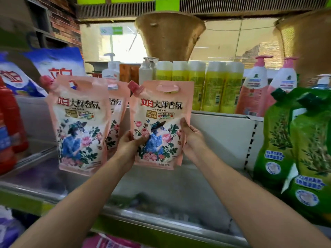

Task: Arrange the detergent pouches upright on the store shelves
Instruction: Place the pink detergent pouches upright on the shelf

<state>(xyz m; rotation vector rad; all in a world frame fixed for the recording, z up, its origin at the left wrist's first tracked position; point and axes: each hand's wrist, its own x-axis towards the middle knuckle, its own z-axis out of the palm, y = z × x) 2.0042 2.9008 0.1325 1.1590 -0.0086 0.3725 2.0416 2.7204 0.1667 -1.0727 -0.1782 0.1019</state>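
I hold a pink floral detergent pouch (161,111) upright above the grey metal shelf (161,190). My left hand (131,145) grips its lower left edge, thumb on the front. My right hand (189,136) grips its right edge. A second pink pouch (80,122) stands upright on the shelf to the left. A third pink pouch (117,111) stands behind it, partly hidden. The held pouch's red cap points up and to the left.
Green pouches (304,149) stand at the right of the shelf. Red bottles (9,122) and blue-white bags (59,63) are at the left. Yellow-green bottles (215,86) and pink pump bottles (254,86) line the raised ledge behind. Purple and pink packs lie on the shelf below.
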